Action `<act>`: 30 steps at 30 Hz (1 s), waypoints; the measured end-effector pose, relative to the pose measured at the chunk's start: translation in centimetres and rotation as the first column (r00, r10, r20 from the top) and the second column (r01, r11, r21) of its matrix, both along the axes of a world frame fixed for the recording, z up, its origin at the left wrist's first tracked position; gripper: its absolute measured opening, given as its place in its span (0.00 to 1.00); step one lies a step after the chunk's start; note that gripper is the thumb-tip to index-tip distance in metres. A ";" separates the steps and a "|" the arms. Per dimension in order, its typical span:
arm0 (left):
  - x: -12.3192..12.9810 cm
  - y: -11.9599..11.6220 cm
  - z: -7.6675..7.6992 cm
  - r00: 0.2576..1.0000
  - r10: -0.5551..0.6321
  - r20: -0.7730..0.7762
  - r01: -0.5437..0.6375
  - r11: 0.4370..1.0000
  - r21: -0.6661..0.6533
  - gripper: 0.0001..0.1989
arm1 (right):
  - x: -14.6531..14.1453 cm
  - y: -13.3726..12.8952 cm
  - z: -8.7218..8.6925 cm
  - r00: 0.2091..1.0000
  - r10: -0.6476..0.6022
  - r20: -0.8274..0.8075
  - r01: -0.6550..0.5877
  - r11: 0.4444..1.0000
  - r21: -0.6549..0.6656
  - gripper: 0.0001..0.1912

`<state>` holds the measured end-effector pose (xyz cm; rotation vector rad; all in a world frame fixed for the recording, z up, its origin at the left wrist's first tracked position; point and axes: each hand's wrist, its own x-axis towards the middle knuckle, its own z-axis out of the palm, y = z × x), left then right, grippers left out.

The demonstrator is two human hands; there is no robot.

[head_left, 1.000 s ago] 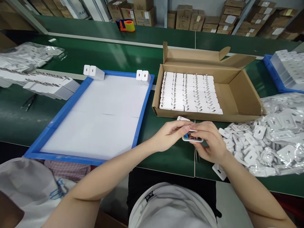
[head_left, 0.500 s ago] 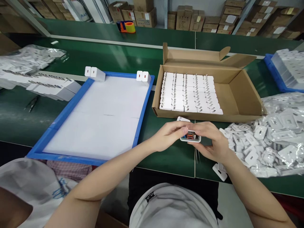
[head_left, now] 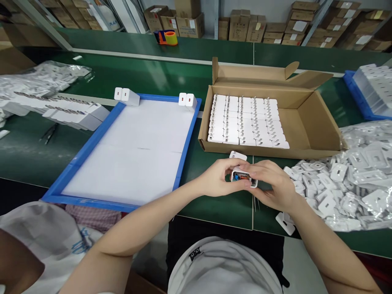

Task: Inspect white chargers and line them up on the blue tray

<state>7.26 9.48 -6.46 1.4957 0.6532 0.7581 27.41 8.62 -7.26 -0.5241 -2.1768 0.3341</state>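
My left hand (head_left: 218, 178) and my right hand (head_left: 273, 183) are both closed around a white plug-in charger (head_left: 235, 176). Its open end faces me and shows a circuit board with blue and orange parts inside. Left fingers grip its left side and front edge; the right fingers and thumb hold its right side. Just beyond the hands, a white end cover (head_left: 238, 155) lies on the green bench. Another white cover (head_left: 285, 223) rests below my right wrist, and thin pins or wires (head_left: 256, 203) show under the hands.
Ahead is an open cardboard box (head_left: 306, 120) with rows of pronged white chargers (head_left: 232, 118). A blue-rimmed tray (head_left: 183, 157) to the left carries chargers (head_left: 130, 97) at its far corners. Loose covers (head_left: 330, 200) and bags lie right. A co-worker's sleeve (head_left: 39, 241) is at lower left.
My left fingers have shifted from over the charger to around its left side, with the thumb now along the lower edge. The charger has turned slightly, and the view has moved a little.
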 end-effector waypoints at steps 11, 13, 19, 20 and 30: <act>0.4 -0.2 -0.5 0.993 0.085 -0.082 -0.093 0.991 -0.093 0.15 | -0.2 0.2 -0.9 1.000 0.005 -0.030 -0.009 0.994 -0.109 0.20; 0.5 -0.1 -0.7 0.998 0.050 -0.031 -0.055 0.985 -0.162 0.17 | 0.3 0.2 -0.3 1.000 0.004 -0.030 -0.012 0.969 -0.245 0.24; 0.3 0.7 -0.8 0.997 0.056 0.058 -0.031 0.930 -0.366 0.26 | 5.9 1.5 3.7 0.955 -0.143 0.258 0.265 0.802 -0.535 0.13; 0.2 0.8 -0.8 0.997 0.063 0.046 -0.041 0.926 -0.375 0.25 | 7.1 1.8 3.9 0.898 -0.193 0.395 0.394 0.754 -0.526 0.11; 0.6 0.9 -1.0 0.985 0.120 0.128 -0.046 0.882 -0.469 0.25 | 10.4 3.4 -0.9 0.256 -0.294 0.921 0.796 0.604 -0.028 0.08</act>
